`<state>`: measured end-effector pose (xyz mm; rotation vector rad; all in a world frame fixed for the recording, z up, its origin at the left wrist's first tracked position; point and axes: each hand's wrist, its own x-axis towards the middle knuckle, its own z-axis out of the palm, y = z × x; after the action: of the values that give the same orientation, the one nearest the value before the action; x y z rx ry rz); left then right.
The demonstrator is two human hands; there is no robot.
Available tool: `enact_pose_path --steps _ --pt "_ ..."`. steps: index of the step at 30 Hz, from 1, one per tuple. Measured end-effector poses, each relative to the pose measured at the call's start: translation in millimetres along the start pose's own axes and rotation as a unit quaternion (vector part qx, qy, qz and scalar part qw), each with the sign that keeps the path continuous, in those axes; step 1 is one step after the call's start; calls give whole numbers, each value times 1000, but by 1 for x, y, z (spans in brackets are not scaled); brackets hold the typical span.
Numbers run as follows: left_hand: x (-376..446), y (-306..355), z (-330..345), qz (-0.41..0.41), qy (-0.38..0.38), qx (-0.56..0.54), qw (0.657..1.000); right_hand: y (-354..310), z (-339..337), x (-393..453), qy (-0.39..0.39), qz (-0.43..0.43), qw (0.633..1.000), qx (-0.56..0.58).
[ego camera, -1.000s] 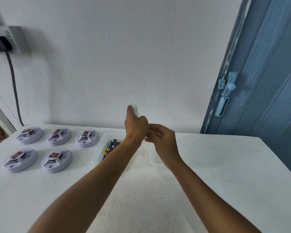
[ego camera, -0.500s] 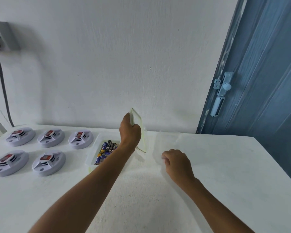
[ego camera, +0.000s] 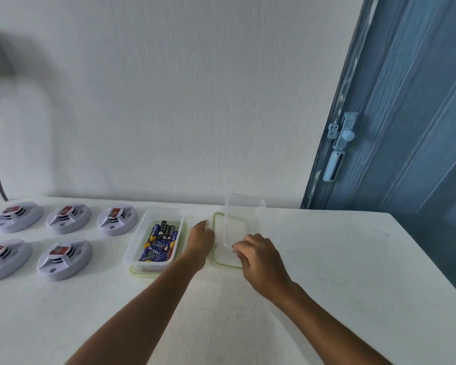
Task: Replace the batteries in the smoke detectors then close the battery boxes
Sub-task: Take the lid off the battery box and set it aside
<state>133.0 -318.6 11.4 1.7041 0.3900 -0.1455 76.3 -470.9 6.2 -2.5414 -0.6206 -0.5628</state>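
Five smoke detectors point(ego camera: 63, 258), far left: untouched. Battery box point(ego camera: 156, 242), open, left of your hands. Your left hand point(ego camera: 200, 242) grips the lid point(ego camera: 228, 241); right hand point(ego camera: 261, 255) holds an empty box point(ego camera: 238, 219).

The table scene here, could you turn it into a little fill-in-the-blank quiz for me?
1. The number of smoke detectors on the white table is ____.
2. The open box beside them holds loose ____.
3. The left hand touches a flat lid with a ____ rim.
4. Behind the table's right end stands a ____ door.

Missing words: five; batteries; green; blue
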Motion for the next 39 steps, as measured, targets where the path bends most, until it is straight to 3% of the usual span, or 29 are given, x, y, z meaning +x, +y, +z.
enact_pose_path --steps 4,13,16,18,20,21,24,27,39 --pt "6 -7 0 38 19 132 990 -8 9 -2 -20 -9 1000 -10" --pt "8 -23 -7 72 53 170 981 -7 8 -1 -118 -5 993 -30" --pt "6 -22 -7 87 59 179 978 -7 0 0 -89 -28 996 -1" --pt "7 -22 -8 94 57 177 978 -1 -5 3 6 7 999 36" --pt "6 -21 -8 94 48 172 979 14 -8 10 73 115 989 61" --pt "5 -21 -9 94 41 167 981 24 -10 13 66 187 977 74" --pt "4 -22 -10 91 19 150 984 48 -8 10 -58 349 925 140" --pt "7 -28 -13 86 3 172 981 49 0 1 -85 372 906 184" --pt "5 -40 -18 91 -10 186 978 43 15 -6 -82 356 920 139"
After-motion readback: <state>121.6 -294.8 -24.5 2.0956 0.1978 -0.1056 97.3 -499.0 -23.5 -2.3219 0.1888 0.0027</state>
